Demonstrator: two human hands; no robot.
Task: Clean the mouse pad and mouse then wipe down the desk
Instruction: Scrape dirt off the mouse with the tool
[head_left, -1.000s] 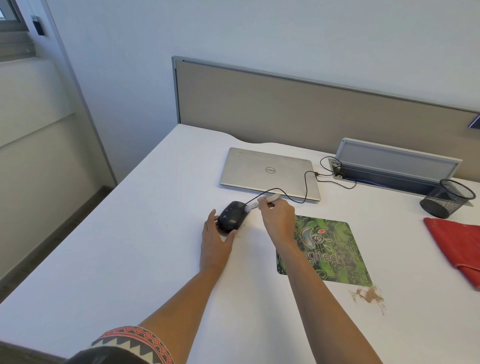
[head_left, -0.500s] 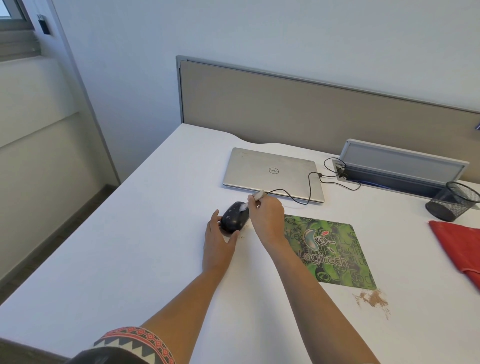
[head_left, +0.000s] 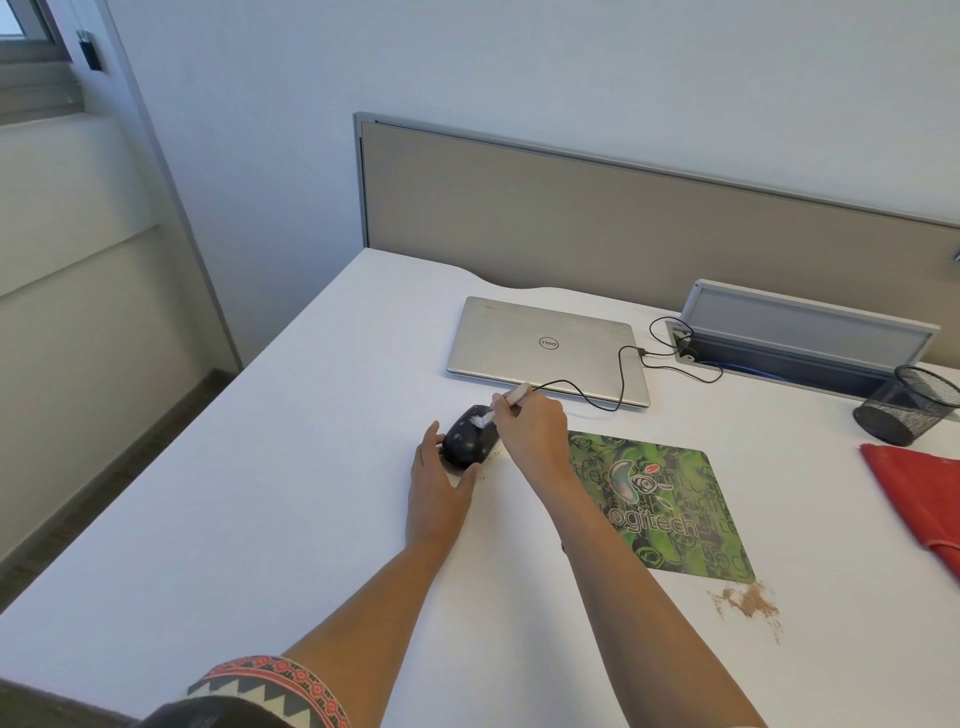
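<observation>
A black wired mouse (head_left: 467, 439) sits on the white desk (head_left: 270, 493), left of a green patterned mouse pad (head_left: 660, 509). My left hand (head_left: 439, 486) cups the mouse's near end, thumb and fingers on its sides. My right hand (head_left: 532, 431) pinches a small white brush (head_left: 501, 408) whose bristles rest on the mouse's top. A few brown crumbs lie on the desk beside the mouse. A patch of brown dirt (head_left: 745, 600) lies off the pad's near right corner.
A shut silver laptop (head_left: 545, 348) lies behind the mouse, with the mouse's black cable (head_left: 623, 374) running over it to an open cable box (head_left: 800, 343). A black mesh cup (head_left: 904, 405) and a red cloth (head_left: 924, 499) are at the right. A partition backs the desk.
My right hand has drawn the brush from the mouse's far end back onto its top. The left hand has stayed on the mouse. The camera has shifted slightly.
</observation>
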